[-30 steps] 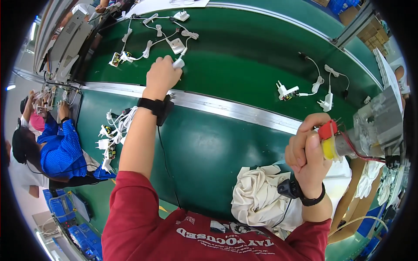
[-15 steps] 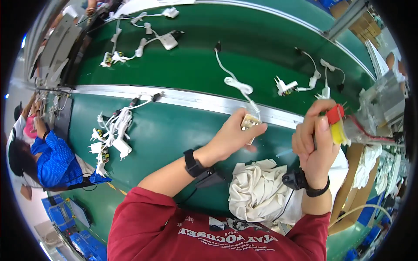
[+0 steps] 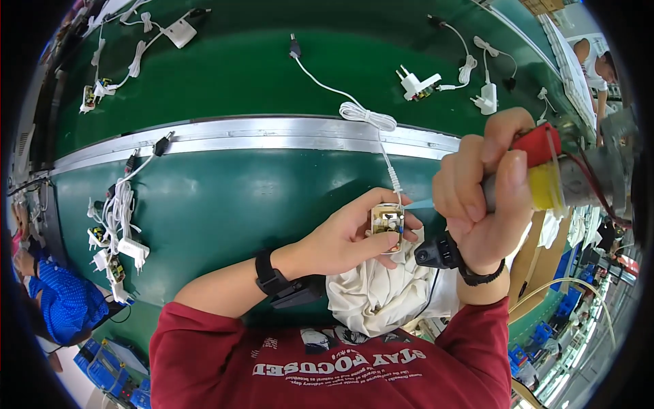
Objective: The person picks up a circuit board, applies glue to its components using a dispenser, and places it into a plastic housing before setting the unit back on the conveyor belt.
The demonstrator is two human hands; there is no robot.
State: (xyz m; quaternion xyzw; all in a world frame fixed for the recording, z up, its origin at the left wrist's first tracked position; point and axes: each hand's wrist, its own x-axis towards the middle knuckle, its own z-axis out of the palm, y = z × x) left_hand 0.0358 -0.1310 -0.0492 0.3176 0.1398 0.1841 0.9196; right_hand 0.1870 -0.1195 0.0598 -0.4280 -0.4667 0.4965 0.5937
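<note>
My left hand (image 3: pixel 340 238) grips an open power adapter (image 3: pixel 386 218), its bare circuit board facing up between thumb and fingers. From the adapter's far end a white cord (image 3: pixel 368 117), bundled midway, runs over the metal rail to a black plug. Closed around a grey cylindrical dispensing gun (image 3: pixel 541 185) with a red trigger and yellow band is my right hand (image 3: pixel 473 194). The gun's tapered pale-blue nozzle (image 3: pixel 421 204) points left, its tip at the board's far right corner, near the cord's entry. Whether it touches cannot be made out.
Beyond the metal rail (image 3: pixel 238 135), several white adapters with cords lie on a green belt (image 3: pixel 225 88). More corded adapters (image 3: pixel 119 218) are heaped at left. Crumpled white cloth (image 3: pixel 375 296) lies below my hands, with a cardboard box (image 3: pixel 528 266) at right. People work at both sides.
My right hand has brought the dispensing gun left, so its nozzle reaches the adapter. My left hand has turned the board upward and nearer to me. The whole view has shifted.
</note>
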